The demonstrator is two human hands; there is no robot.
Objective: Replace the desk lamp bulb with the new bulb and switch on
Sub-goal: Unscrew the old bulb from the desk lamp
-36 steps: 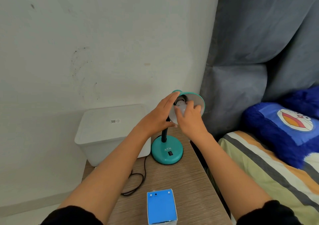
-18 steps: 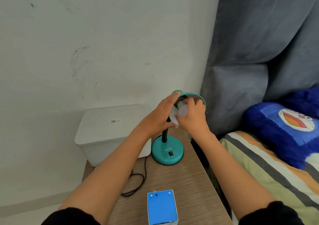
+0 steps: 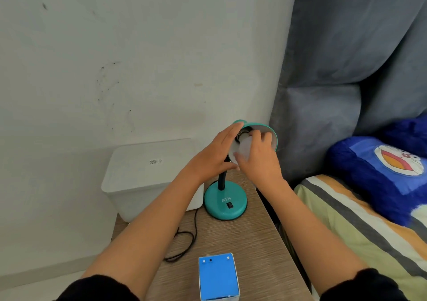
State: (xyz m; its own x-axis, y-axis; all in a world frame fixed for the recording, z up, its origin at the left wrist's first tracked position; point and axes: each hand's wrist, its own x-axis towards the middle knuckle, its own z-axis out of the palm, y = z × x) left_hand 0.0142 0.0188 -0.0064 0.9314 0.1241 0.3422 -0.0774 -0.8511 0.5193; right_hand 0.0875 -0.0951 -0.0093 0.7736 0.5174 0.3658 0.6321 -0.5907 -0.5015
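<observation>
1. White bulb (image 3: 244, 150) sitting inside the green lamp shade (image 3: 274, 138), up above the table (image 3: 254, 243).
2. "ATN" written in white on the round lamp base (image 3: 217, 208), just above a black switch (image 3: 229, 205).
3. Right hand (image 3: 260, 162): fingers curled around the bulb.
4. Left hand (image 3: 211, 158): fingers straight, flat against the outside of the shade.
5. Blue box (image 3: 218, 277) at the near end of the table.
6. White bin (image 3: 143, 185) beside the base, label too small to read.

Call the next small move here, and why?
Probably twist the bulb loose from its socket: the right hand grips it inside the lamp shade, the left hand lies flat against the shade's back, and the blue box sits apart on the table, so this looks like the old bulb.
</observation>
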